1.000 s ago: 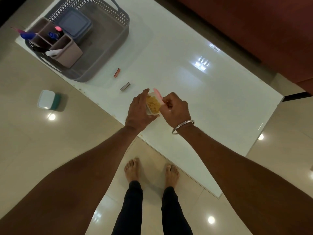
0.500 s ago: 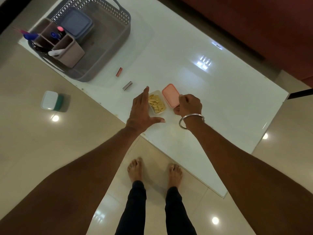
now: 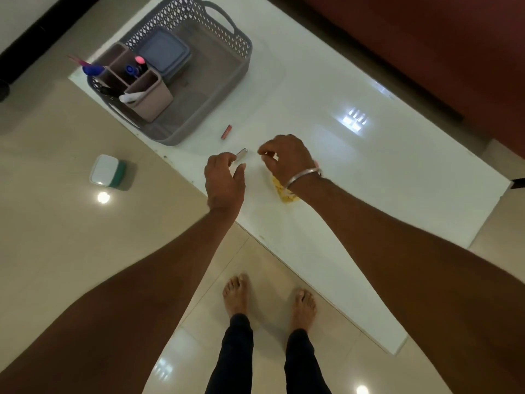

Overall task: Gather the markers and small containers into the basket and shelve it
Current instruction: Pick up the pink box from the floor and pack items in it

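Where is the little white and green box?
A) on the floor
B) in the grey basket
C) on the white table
A: the white and green box sits on the floor tiles beside the table, outside the basket.

Grey basket (image 3: 216, 92) holds markers (image 3: 132, 70), blue-lidded container (image 3: 164, 51).
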